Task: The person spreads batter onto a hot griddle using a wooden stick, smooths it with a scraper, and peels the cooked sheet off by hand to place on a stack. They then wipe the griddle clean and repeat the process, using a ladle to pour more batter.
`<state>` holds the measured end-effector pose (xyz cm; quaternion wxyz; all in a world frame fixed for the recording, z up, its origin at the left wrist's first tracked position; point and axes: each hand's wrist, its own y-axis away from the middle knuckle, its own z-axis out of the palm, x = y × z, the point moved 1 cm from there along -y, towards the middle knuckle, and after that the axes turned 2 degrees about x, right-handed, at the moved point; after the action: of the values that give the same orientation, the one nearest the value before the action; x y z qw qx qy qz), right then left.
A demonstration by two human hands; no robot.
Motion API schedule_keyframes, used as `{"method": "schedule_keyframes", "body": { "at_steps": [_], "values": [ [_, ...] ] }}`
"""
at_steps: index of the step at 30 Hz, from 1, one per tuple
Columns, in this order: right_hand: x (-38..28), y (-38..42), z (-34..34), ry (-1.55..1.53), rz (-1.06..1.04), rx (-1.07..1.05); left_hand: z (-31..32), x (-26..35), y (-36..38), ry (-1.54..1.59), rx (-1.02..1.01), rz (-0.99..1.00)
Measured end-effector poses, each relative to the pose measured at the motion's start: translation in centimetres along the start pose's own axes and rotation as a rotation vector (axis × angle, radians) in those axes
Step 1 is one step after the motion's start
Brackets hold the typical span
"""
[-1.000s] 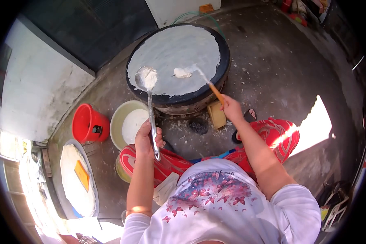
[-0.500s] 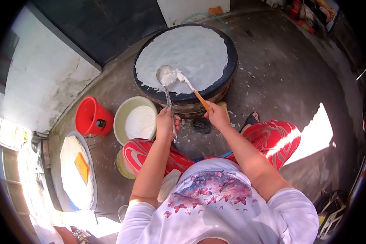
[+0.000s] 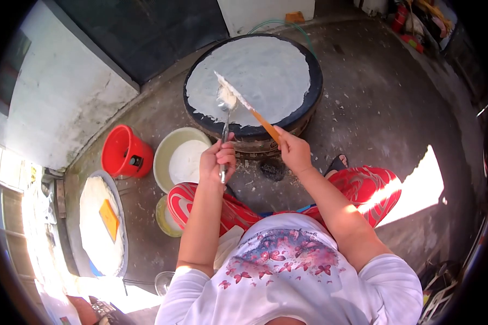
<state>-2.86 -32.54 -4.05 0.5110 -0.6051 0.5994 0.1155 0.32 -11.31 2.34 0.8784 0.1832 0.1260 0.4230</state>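
Flanking the griddle (image 3: 303, 111), a bucket (image 3: 122, 151) and bowl (image 3: 168, 149) sit left; left hand (image 3: 216, 160) grips ladle (image 3: 225, 103), right hand (image 3: 294, 151) grips scraper (image 3: 244, 103), crossing above.

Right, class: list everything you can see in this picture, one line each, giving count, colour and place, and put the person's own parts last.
griddle: one, black, round, top centre, spread with white batter
ladle: one, metal, its bowl over the griddle's near side
scraper: one, orange handle, pale blade, lying across the ladle bowl
batter bowl: one, cream, holding white batter, left of the griddle
bucket: one, red, left of the bowl
round tray: one, pale, far left, with an orange card on it
hose: one, green, behind the griddle
left hand: grips the ladle handle
right hand: grips the scraper handle
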Motion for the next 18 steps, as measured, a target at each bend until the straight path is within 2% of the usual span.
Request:
{"method": "schedule_keyframes", "body": {
  "at_steps": [1, 2, 4, 6, 7, 9, 10, 11, 12, 14, 15, 16, 17, 18],
  "values": [
    [0.4, -0.5, -0.4, -0.068, 0.057, -0.022, 0.4, 0.2, 0.6, 0.162, -0.141, -0.056],
    [1.2, -1.1, -0.6, -0.068, 0.055, -0.026, 0.8, 0.2, 1.2, 0.165, -0.142, -0.053],
    [3.8, -1.9, -0.3, -0.303, 0.534, 0.001, 2.3, -0.1, 2.6, 0.303, -0.279, -0.118],
    [7.8, -0.5, 1.5, -0.195, 0.455, 0.029, 2.7, 0.6, 3.6, 0.285, -0.341, -0.071],
    [7.1, -0.3, 1.5, -0.089, 0.378, 0.061, 2.9, 1.1, 4.2, 0.256, -0.338, -0.034],
    [4.8, 4.0, 3.6, -0.191, 0.284, -0.269, 3.0, 2.3, 5.7, 0.199, -0.327, 0.032],
    [2.4, 4.8, 3.5, -0.146, 0.283, -0.601, 2.6, 3.5, 6.3, 0.118, -0.297, 0.081],
    [-0.1, 4.9, 2.8, -0.021, 0.172, -0.858, 2.3, 4.5, 7.1, 0.078, -0.242, 0.12],
    [-0.6, 4.8, 2.4, -0.024, 0.176, -0.859, 1.9, 5.5, 8.0, 0.037, -0.186, 0.158],
    [-1.1, 4.5, 2.0, -0.235, 0.402, -0.772, 0.5, 8.0, 9.6, -0.051, -0.016, 0.239],
    [-0.9, 3.4, 1.0, -0.199, 0.42, -0.703, -0.4, 9.3, 10.3, -0.128, 0.101, 0.298],
    [0.6, 2.9, 0.9, -0.292, 0.314, -0.58, -1.9, 10.9, 10.9, -0.188, 0.21, 0.325],
    [1.9, 2.1, 0.7, -0.378, 0.057, -0.492, -3.3, 12.2, 11.4, -0.255, 0.317, 0.351],
    [-1.1, -0.1, -2.4, -0.524, 0.49, -0.687, -4.7, 13.3, 11.6, -0.321, 0.422, 0.374]
  ]
}}
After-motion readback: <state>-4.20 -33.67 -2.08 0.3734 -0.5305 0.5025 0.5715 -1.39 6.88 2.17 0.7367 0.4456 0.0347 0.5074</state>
